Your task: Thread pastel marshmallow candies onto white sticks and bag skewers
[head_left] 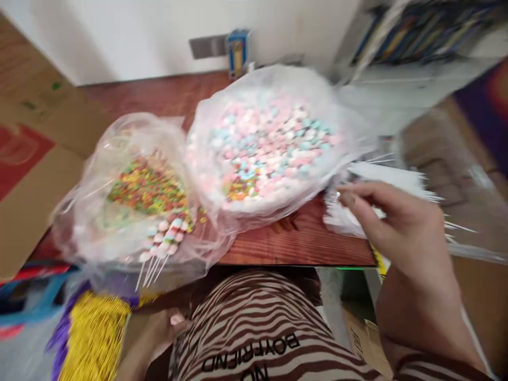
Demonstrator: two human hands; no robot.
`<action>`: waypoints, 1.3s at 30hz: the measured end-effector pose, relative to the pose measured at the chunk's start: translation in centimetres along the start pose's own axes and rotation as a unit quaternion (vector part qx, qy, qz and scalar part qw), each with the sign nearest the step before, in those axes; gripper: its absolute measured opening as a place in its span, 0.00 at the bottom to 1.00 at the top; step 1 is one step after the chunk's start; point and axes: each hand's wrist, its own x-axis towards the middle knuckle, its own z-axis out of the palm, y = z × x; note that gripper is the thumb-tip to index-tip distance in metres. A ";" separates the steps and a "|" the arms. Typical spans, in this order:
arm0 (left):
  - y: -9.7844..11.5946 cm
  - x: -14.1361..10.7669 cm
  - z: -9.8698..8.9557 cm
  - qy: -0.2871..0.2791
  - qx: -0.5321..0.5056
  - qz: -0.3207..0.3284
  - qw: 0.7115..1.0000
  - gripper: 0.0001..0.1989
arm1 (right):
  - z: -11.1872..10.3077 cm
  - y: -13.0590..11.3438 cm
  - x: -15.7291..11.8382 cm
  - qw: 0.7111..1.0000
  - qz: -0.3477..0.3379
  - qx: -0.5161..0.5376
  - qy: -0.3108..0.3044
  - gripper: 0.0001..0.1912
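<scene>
My right hand (400, 227) is raised above the table's right end, thumb and forefinger pinched together. Under and beyond it lies a bundle of thin white sticks (392, 177) on white plastic; whether the pinch holds one of them is too blurred to tell. Low beside the striped shirt is my left hand (162, 330), fingers curled, with a small pale pink bit at their tips that I cannot make out. Skewered marshmallows (169, 238) on white sticks rest at the front of a clear bag (91, 211) holding small yellow, green and orange candies (151, 182).
A large plastic-lined heap of pastel marshmallows (273, 143) fills the table's middle. The reddish wooden table (262, 243) ends close to the shirt. Cardboard (47, 174) stands at left, a small blue box (238, 53) at the wall. Yellow fringed material (95, 333) hangs at lower left.
</scene>
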 end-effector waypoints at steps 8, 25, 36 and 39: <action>18.6 1.4 -4.7 -0.140 0.109 0.288 0.941 0.12 | -0.6 11.6 7.6 0.919 0.144 -0.307 -0.202 0.04; 22.9 3.2 -0.7 -0.272 -0.062 0.366 0.888 0.24 | -1.7 5.5 2.6 0.979 0.154 0.083 0.105 0.18; 25.9 5.2 2.0 -0.040 -0.704 0.249 0.664 0.22 | 11.5 -5.0 -7.0 0.777 0.307 0.540 -0.106 0.18; 24.0 5.3 0.6 0.092 -0.702 0.237 0.665 0.16 | 12.7 -4.6 -6.7 0.819 0.261 0.494 -0.132 0.16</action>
